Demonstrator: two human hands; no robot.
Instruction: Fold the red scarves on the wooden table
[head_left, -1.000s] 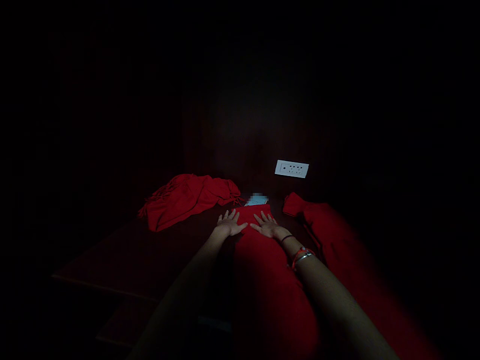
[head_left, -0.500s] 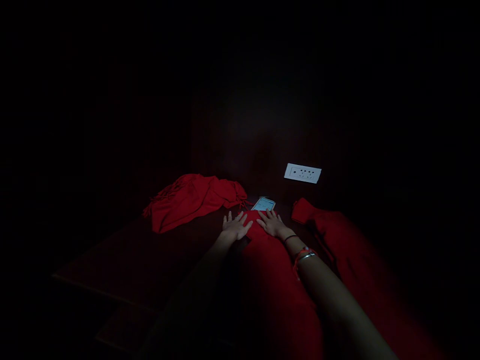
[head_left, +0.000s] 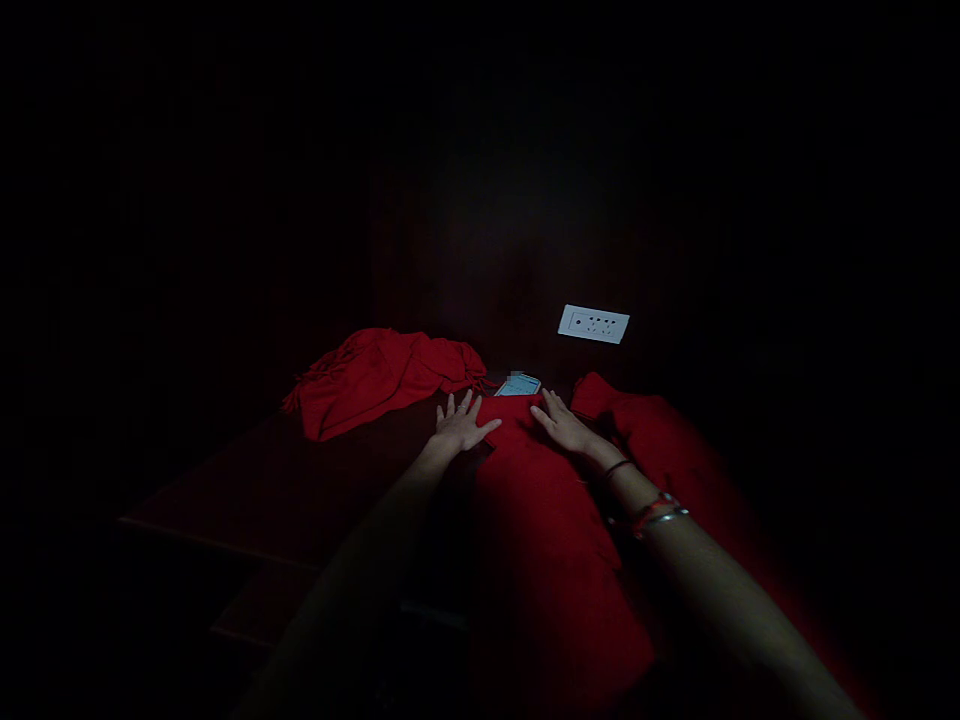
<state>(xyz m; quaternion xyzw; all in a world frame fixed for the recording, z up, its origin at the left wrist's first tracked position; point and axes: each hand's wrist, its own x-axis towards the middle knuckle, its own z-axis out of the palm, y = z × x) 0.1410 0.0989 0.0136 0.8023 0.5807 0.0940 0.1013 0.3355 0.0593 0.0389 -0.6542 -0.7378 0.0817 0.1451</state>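
Note:
A long strip of red cloth [head_left: 536, 500] runs from the far part of the dark table toward me and hangs down over the near side. At its far left edge lies my left hand [head_left: 460, 427], open with the fingers spread. My right hand [head_left: 564, 425] is open too, at the far right edge of the same cloth, and wears bracelets on the wrist. Neither hand grips anything. Just past the cloth's far end a phone [head_left: 519, 384] with a lit screen rests on the table.
On the left lies a crumpled red cloth [head_left: 382, 375] with fringed ends. Another red cloth [head_left: 667, 440] stretches along the right side. A white socket plate [head_left: 594, 324] is on the dark back wall. The table's left corner and edge [head_left: 187, 535] show faintly; the surroundings are very dark.
My right hand has slid right across the cloth to its edge, away from my left hand. My left hand stays at the left edge. The view has tilted slightly.

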